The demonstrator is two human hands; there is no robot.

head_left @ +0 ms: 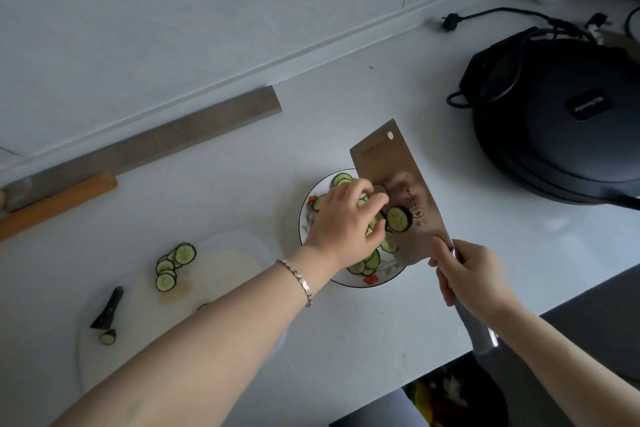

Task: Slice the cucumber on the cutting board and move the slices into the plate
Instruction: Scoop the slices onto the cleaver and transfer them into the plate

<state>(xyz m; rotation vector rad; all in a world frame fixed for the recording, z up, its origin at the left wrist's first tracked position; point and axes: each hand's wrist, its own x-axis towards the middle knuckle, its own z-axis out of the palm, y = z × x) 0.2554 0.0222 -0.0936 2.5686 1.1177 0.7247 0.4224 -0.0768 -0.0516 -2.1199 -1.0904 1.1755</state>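
My right hand grips the handle of a broad cleaver, whose blade is tilted over the white plate. One cucumber slice sticks to the blade's flat side. My left hand reaches over the plate with fingertips against the blade beside that slice, and several slices show under its fingers. More slices lie in the plate. On the white cutting board at the left remain a few slices, a small end piece and a dark stem end.
A black round electric cooker with its cord sits at the right. A wooden strip and a grey bar lie along the wall at the back left. The counter's front edge runs under my right forearm.
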